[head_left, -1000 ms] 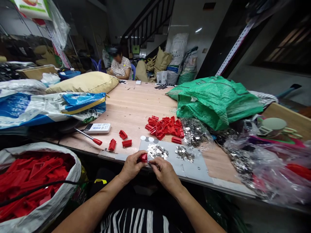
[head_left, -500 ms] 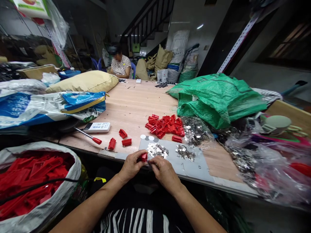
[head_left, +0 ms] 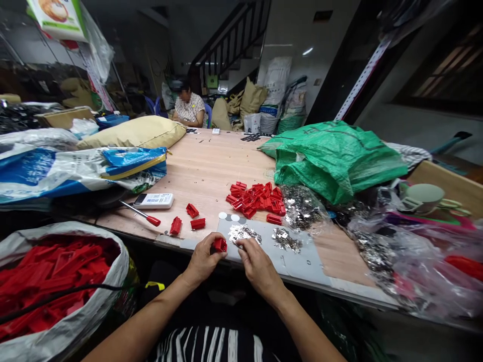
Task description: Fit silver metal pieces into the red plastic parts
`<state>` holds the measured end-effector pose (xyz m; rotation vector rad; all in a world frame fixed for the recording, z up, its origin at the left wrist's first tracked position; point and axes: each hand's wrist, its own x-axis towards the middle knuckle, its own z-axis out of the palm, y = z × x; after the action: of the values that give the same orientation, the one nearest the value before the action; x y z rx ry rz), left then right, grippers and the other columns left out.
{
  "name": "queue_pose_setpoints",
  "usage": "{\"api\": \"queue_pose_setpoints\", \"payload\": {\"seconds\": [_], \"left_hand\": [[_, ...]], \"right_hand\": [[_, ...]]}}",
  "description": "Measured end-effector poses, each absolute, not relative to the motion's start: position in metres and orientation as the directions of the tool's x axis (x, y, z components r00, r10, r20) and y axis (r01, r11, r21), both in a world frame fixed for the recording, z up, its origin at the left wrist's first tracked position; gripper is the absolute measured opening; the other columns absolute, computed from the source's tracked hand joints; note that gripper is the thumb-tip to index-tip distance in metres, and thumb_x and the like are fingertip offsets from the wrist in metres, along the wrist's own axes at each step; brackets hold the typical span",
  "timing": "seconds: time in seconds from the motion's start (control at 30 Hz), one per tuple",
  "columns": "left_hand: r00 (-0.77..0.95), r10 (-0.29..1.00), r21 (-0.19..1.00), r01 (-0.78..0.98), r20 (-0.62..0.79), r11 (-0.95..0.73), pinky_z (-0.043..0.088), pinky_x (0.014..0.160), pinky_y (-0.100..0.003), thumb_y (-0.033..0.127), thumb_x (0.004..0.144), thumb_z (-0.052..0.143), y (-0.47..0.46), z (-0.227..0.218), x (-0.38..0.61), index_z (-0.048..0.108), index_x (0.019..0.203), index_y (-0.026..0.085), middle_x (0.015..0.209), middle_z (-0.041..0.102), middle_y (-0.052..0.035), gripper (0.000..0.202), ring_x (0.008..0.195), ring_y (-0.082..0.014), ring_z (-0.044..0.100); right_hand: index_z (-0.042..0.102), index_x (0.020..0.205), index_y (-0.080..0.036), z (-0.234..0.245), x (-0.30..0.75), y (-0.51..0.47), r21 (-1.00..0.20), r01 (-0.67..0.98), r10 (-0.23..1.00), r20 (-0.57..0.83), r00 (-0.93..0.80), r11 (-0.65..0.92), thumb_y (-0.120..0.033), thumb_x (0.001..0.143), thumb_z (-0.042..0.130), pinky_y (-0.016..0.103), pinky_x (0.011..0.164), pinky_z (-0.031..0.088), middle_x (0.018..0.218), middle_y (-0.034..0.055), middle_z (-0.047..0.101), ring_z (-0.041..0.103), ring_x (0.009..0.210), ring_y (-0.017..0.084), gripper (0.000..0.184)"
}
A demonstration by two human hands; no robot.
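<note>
My left hand (head_left: pixel 204 258) is closed on a small red plastic piece (head_left: pixel 219 245) at the table's near edge. Just to its right, my right hand (head_left: pixel 256 264) pinches its fingertips at the edge of a heap of small silver metal parts (head_left: pixel 243 233) on a grey card (head_left: pixel 298 251); what it pinches is too small to see. Three loose red pieces (head_left: pixel 190 218) lie left of the card. A pile of red pieces (head_left: pixel 256 197) lies further back.
A sack of red plastic parts (head_left: pixel 49 281) stands at lower left. A remote (head_left: pixel 154 200) and red-handled screwdriver (head_left: pixel 141 214) lie on the wooden table (head_left: pixel 211 161). Green bag (head_left: pixel 332 156), clear bags of metal parts (head_left: pixel 381 251), filled sacks (head_left: pixel 75 166). Another person (head_left: pixel 187 106) sits at the far end.
My right hand has parted from the red piece and moved a little forward to the silver heap. My left hand still holds the red piece.
</note>
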<state>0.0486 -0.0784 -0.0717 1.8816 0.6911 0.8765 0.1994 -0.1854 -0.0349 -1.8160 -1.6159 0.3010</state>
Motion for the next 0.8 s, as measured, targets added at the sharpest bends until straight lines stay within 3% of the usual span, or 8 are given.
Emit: {"api": "queue_pose_setpoints", "payload": {"seconds": [0.13, 0.2, 0.27, 0.37, 0.43, 0.57, 0.8], "left_hand": [[0.536, 0.798, 0.930, 0.061, 0.276, -0.363, 0.043, 0.087, -0.032, 0.017, 0.074, 0.066, -0.083, -0.058, 0.049, 0.061, 0.107, 0.023, 0.102, 0.063, -0.0033, 0.034, 0.093, -0.0183, 0.058], [0.525, 0.833, 0.981, -0.020, 0.175, -0.194, 0.043, 0.087, -0.031, 0.021, 0.075, 0.067, -0.087, -0.049, 0.051, 0.063, 0.100, 0.022, 0.097, 0.064, -0.0032, 0.026, 0.091, -0.0182, 0.059], [0.553, 0.833, 0.982, -0.168, 0.018, 0.090, 0.044, 0.084, -0.031, 0.025, 0.076, 0.067, -0.091, -0.041, 0.053, 0.062, 0.086, 0.019, 0.085, 0.066, -0.0020, 0.013, 0.084, -0.0167, 0.061], [0.658, 0.737, 0.792, -0.364, -0.153, 0.490, 0.045, 0.084, -0.029, 0.027, 0.078, 0.068, -0.096, -0.032, 0.053, 0.056, 0.072, 0.017, 0.077, 0.068, -0.0020, 0.017, 0.081, -0.0153, 0.065], [0.703, 0.678, 0.657, -0.410, -0.214, 0.633, 0.047, 0.084, -0.027, 0.023, 0.076, 0.070, -0.099, -0.030, 0.052, 0.057, 0.069, 0.015, 0.076, 0.069, -0.0026, 0.017, 0.080, -0.0147, 0.067], [0.702, 0.646, 0.522, -0.445, -0.301, 0.727, 0.050, 0.082, -0.026, 0.019, 0.077, 0.069, -0.102, -0.031, 0.047, 0.065, 0.079, 0.012, 0.079, 0.071, -0.0037, 0.008, 0.074, -0.0128, 0.067], [0.730, 0.603, 0.481, -0.423, -0.321, 0.768, 0.050, 0.088, -0.034, 0.020, 0.080, 0.066, -0.106, -0.032, 0.046, 0.066, 0.085, 0.013, 0.086, 0.072, -0.0060, 0.009, 0.079, -0.0171, 0.069]], "right_hand": [[0.052, 0.114, -0.025, -0.032, 0.207, -0.187, -0.743, 0.669, 0.967, 0.159, 0.199, -0.016, -0.025, 0.095, 0.036, 0.033, 0.080, 0.047, 0.094, 0.0030, 0.066, 0.062, 0.087, 0.018, 0.025], [0.045, 0.127, -0.027, -0.029, 0.209, -0.188, -0.786, 0.617, 0.983, 0.083, 0.161, -0.035, -0.029, 0.097, 0.033, 0.032, 0.077, 0.046, 0.085, -0.0004, 0.067, 0.062, 0.078, 0.017, 0.032], [0.038, 0.136, -0.028, -0.026, 0.208, -0.189, -0.812, 0.583, 0.991, 0.066, 0.115, -0.014, -0.030, 0.098, 0.032, 0.030, 0.078, 0.045, 0.078, -0.0024, 0.067, 0.062, 0.075, 0.016, 0.039], [0.037, 0.139, -0.028, -0.023, 0.204, -0.189, -0.820, 0.571, 0.995, 0.078, 0.057, 0.032, -0.030, 0.097, 0.035, 0.029, 0.077, 0.044, 0.072, -0.0033, 0.065, 0.061, 0.072, 0.015, 0.042], [0.039, 0.138, -0.028, -0.021, 0.201, -0.188, -0.815, 0.577, 0.995, 0.090, 0.037, 0.052, -0.031, 0.097, 0.035, 0.027, 0.073, 0.044, 0.069, -0.0038, 0.064, 0.060, 0.069, 0.015, 0.041], [0.044, 0.133, -0.027, -0.016, 0.196, -0.186, -0.807, 0.587, 0.993, 0.112, 0.033, 0.071, -0.034, 0.097, 0.037, 0.025, 0.066, 0.043, 0.064, -0.0043, 0.061, 0.058, 0.063, 0.015, 0.038], [0.060, 0.114, -0.025, -0.019, 0.192, -0.183, -0.775, 0.627, 0.970, 0.206, 0.131, 0.079, -0.035, 0.095, 0.040, 0.023, 0.060, 0.043, 0.073, 0.0000, 0.065, 0.058, 0.061, 0.015, 0.029]]}}
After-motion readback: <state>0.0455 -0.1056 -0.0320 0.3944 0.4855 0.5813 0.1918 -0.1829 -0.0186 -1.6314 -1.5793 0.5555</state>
